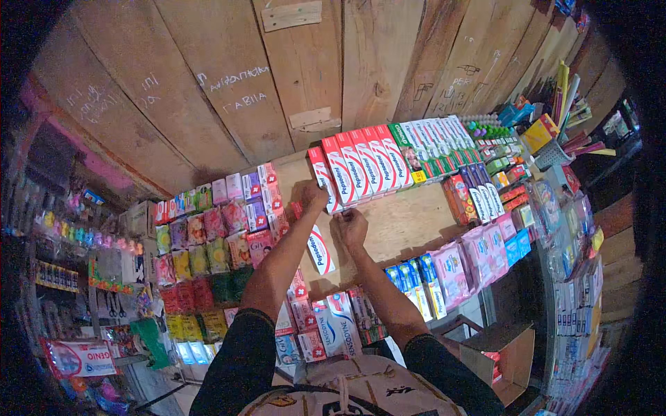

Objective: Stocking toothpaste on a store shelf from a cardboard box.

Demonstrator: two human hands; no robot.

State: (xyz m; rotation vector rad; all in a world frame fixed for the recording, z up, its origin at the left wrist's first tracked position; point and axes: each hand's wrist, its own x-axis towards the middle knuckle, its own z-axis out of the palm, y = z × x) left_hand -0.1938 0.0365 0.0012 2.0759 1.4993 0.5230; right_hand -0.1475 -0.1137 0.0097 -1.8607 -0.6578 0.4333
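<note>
A row of upright Pepsodent toothpaste boxes [359, 164], red and white, stands at the back of a plywood shelf top [400, 223]. My left hand [315, 198] grips the box at the row's left end [321, 174], which leans slightly. Close to that box's lower front end is my right hand [354, 227], its fingers curled; whether they touch the box is hard to tell. A single Pepsodent box [320, 252] lies on the plywood between my forearms. Under my left wrist a small red item [297, 209] is partly hidden.
Soap bars and packets [208, 234] fill the left side. Green Close Up boxes [408, 148] continue the row rightward. Sensodyne boxes [338, 325] and pink packs [455, 273] line the near edge. An open cardboard box [502, 359] sits low right. A plank wall [307, 67] rises behind.
</note>
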